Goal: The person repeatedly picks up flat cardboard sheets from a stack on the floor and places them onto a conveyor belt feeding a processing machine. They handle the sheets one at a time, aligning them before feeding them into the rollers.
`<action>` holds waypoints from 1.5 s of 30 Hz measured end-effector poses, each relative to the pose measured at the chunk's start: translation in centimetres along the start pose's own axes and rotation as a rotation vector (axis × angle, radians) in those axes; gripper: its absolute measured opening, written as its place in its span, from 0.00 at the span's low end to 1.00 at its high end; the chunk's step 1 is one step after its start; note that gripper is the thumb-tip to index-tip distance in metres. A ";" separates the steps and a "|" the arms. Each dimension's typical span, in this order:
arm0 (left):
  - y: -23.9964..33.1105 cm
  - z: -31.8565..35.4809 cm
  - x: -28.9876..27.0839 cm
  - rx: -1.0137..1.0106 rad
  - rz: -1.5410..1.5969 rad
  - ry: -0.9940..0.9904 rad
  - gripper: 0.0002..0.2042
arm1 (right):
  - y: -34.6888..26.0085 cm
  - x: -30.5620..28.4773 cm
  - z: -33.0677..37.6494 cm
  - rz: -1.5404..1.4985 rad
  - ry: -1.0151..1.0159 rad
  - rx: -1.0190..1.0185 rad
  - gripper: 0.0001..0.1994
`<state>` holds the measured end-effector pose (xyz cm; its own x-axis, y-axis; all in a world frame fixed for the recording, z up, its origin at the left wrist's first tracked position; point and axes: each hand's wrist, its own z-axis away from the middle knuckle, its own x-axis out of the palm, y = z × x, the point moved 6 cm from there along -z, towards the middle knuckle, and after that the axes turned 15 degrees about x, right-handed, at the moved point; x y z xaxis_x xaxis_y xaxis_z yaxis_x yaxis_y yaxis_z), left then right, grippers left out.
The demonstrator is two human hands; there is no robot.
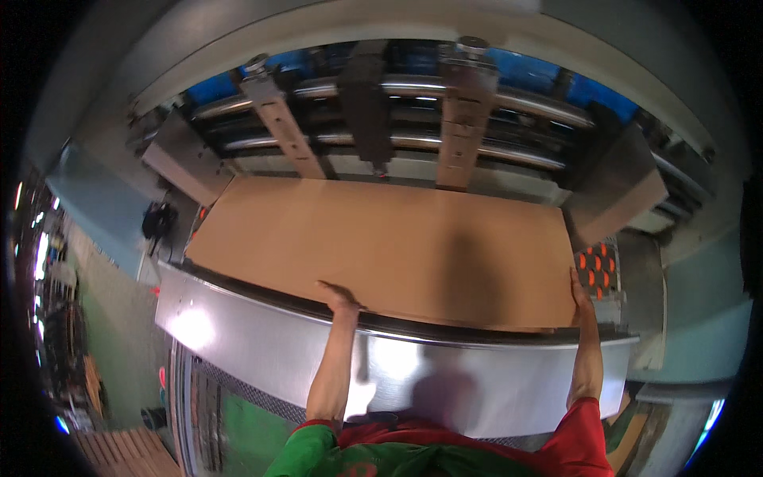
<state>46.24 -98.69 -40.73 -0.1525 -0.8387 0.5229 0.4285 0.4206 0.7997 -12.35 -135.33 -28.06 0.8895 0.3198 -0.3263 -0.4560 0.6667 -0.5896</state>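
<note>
A large brown cardboard sheet (373, 238), or a stack of such sheets, lies on the machine bed in front of me. My left hand (342, 300) rests at its near edge, thumb spread out to the left; the other fingers are partly hidden. Against the sheet's right edge lies my right hand (582, 294), its fingers stretched along the side. Neither hand appears wrapped around the cardboard. A dark shadow falls across the right half of the sheet.
A shiny metal ledge (262, 318) runs between me and the sheet. Metal bars (465, 127) and steel rods cross the far side. Metal side plates (624, 191) flank the sheet. Orange rollers (598, 270) show at the right. Wooden slats (131, 453) lie at the lower left.
</note>
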 end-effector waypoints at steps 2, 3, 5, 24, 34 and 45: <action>-1.7 1.3 -0.6 -0.065 0.035 0.294 0.53 | -2.1 -0.4 -1.2 0.075 0.203 -0.201 0.36; -2.3 1.9 -0.6 -0.064 0.070 0.363 0.54 | -2.6 -0.4 -1.1 0.105 0.325 -0.255 0.33; -2.9 2.1 -0.3 0.002 0.148 0.359 0.58 | -2.2 1.5 0.7 -0.042 0.290 -0.529 0.28; -3.0 3.9 -1.2 -0.325 0.003 0.409 0.58 | 11.4 26.1 4.6 -1.052 -0.635 0.475 0.27; -2.6 4.9 -1.1 -0.272 -0.010 0.408 0.50 | 12.1 26.7 5.5 -1.163 -0.571 0.521 0.31; -2.4 4.4 -1.0 -0.235 -0.028 0.385 0.51 | 13.2 26.3 1.9 -0.977 -0.728 0.330 0.37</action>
<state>41.44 -97.36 -41.91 0.1563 -0.9350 0.3183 0.6263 0.3430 0.7001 5.09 -116.86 -43.02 0.7083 -0.1744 0.6841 0.3349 0.9360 -0.1081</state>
